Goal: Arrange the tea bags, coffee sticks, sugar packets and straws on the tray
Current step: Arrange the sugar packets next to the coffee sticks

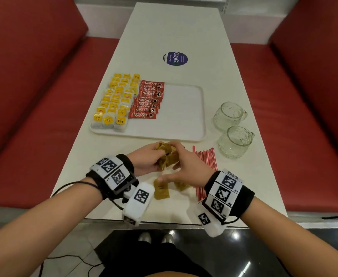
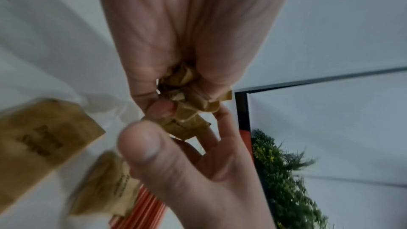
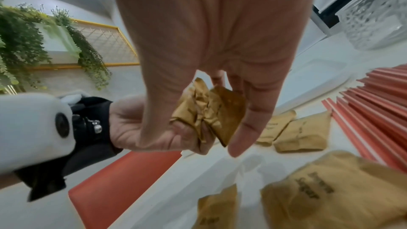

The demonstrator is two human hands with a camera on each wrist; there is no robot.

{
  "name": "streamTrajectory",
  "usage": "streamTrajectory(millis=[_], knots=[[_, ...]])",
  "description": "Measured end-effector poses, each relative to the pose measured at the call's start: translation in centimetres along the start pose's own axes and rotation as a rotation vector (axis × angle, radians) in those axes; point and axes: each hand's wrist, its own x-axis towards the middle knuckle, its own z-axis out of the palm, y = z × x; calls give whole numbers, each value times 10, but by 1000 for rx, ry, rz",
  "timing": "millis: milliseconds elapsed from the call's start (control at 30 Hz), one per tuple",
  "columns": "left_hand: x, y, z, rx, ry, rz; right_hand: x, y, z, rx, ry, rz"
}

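Observation:
My left hand [image 1: 150,158] grips a crumpled bunch of brown sugar packets [image 1: 169,154] just in front of the white tray [image 1: 180,112]. My right hand [image 1: 184,162] curls its fingers over the far side of the same bunch [image 3: 209,111], thumb sticking out toward me. Loose sugar packets [image 1: 161,189] lie on the table under the hands. Red straws [image 1: 206,162] lie in a row to the right, partly under my right wrist. On the tray's left side sit yellow tea bags [image 1: 116,100] in rows, with red coffee sticks [image 1: 148,100] stacked beside them.
Two glass cups [image 1: 229,115] [image 1: 237,140] stand right of the tray. The tray's right half is bare. A round blue sticker [image 1: 176,58] marks the table farther back. Red bench seats [image 1: 34,116] flank the table on both sides.

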Motion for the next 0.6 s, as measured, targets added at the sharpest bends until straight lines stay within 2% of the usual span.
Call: streamTrajectory(millis=[67, 167, 267, 367, 467, 600], knots=[[0, 2, 0, -36, -13, -21, 1, -1, 1, -8, 39, 0], [3, 7, -7, 116, 20, -31, -3, 2, -9, -171, 80, 64], [10, 9, -17, 255, 74, -97, -11, 11, -20, -399, -11, 165], [14, 10, -18, 240, 38, -212, -18, 15, -15, -452, -112, 180], [19, 11, -21, 130, 25, -269, -19, 12, -3, -424, -61, 168], [24, 10, -20, 76, 4, -236, -9, -1, 15, -211, 22, 197]])
